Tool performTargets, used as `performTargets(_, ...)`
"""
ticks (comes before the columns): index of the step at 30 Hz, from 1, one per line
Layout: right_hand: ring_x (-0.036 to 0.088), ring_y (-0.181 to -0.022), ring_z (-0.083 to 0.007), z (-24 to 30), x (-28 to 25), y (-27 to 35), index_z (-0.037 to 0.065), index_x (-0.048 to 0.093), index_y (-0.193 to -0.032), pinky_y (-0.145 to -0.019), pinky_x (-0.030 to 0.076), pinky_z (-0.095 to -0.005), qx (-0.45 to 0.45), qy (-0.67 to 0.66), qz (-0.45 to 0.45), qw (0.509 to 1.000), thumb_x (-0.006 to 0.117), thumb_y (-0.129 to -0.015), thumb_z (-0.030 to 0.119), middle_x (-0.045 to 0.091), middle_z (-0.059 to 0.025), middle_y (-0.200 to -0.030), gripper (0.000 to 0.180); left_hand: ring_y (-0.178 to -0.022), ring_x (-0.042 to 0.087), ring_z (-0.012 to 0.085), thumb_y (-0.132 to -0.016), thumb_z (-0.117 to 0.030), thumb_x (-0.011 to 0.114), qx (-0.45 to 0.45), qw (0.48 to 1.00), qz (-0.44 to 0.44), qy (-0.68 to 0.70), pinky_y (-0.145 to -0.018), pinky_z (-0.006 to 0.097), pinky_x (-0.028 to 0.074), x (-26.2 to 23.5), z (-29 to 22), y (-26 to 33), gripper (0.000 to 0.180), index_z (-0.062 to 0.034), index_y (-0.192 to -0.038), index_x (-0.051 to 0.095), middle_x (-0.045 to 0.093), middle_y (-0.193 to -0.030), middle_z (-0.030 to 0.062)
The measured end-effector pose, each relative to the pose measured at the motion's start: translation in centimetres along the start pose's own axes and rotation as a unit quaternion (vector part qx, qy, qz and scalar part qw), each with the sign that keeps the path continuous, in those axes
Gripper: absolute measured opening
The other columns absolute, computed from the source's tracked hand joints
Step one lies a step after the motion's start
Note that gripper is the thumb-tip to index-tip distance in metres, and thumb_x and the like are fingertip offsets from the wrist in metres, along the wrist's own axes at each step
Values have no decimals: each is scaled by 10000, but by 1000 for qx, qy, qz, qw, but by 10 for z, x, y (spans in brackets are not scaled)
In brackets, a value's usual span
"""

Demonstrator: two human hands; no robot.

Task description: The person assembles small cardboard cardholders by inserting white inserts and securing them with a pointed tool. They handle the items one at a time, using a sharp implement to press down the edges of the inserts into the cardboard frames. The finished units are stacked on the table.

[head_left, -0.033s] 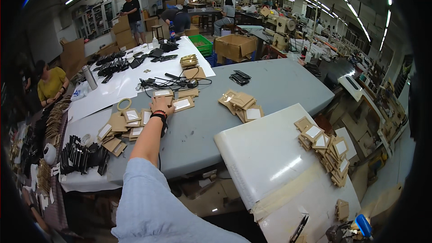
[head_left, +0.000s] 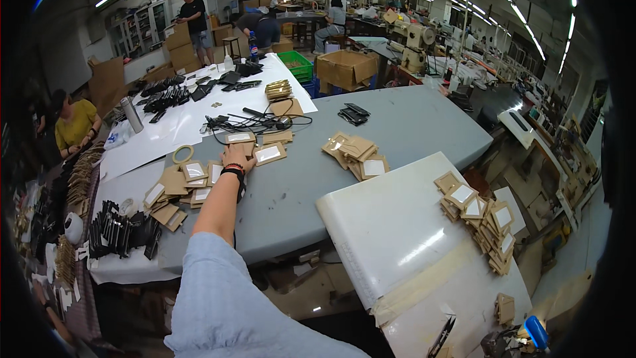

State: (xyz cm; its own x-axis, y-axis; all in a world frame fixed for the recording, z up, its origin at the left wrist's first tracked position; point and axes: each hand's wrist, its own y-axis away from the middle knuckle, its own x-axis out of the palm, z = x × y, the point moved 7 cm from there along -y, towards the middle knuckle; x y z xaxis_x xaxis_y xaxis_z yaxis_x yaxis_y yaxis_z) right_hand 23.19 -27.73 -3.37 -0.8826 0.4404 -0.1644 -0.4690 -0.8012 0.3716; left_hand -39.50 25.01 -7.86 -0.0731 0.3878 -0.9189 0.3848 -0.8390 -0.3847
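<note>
My left hand (head_left: 236, 158) reaches forward over the grey tabletop, palm down, with a dark band and a red bracelet at the wrist. Its fingers are bent over a small stack of flat tan panels with white windows (head_left: 240, 138) and look closed on the near part. The hand itself hides what lies under the palm. Just right of it lies a loose tan panel with a white window (head_left: 269, 154). More such panels (head_left: 193, 171) are heaped to its left. My right hand is out of view.
Black cables (head_left: 252, 121) tangle beyond the hand. A tape roll (head_left: 183, 154) and black pieces (head_left: 122, 229) lie left. Further tan panels are piled mid-table (head_left: 358, 152) and on the white surface (head_left: 477, 215) at right. A person in yellow (head_left: 76, 124) sits at far left.
My left hand has drawn back very slightly toward me, and its fingers look more gathered. The piles have not moved.
</note>
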Motion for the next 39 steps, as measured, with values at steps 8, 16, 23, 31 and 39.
performTargets(8,352,-453,6,15,12,1,46,559,-1247,-411,244,-165,-26,12,4,1000,610,-927,181,660,-37,-776,352,-985,589,394,-927,-158,493,29,979,-48,194,-836,469,484,-4,29,-3,266,-97,-1186,487,598,-1061,199)
performTargets(16,355,-484,15,24,19,3,32,562,-1229,-429,248,-156,-42,-24,16,999,572,-950,144,660,-10,-791,301,-768,659,244,-966,-265,526,-78,691,144,704,-659,365,544,-71,-81,88,292,-15,-1116,518,643,-934,100)
performTargets(23,414,-501,5,21,9,-7,-21,591,-1126,-466,316,-156,-8,-50,41,998,561,-924,128,693,-95,-790,253,-789,620,96,-1009,-287,450,24,400,617,678,-621,228,526,-128,-280,306,379,15,-1236,481,621,-998,47)
performTargets(31,645,-886,-128,6,3,-34,-66,578,-1109,-799,500,-236,-99,-175,-53,978,594,-929,100,685,-109,-946,246,-1000,615,138,-1000,-279,480,148,350,756,532,-806,272,543,-190,-344,459,448,29,-1318,413,583,-1165,102)
performTargets(39,656,-834,-127,9,4,-32,-54,618,-993,-766,514,-236,-94,-199,-70,973,591,-924,64,685,-102,-905,139,-1002,621,159,-1003,-289,470,101,347,752,551,-808,288,546,-192,-340,460,444,29,-1309,423,591,-1147,112)
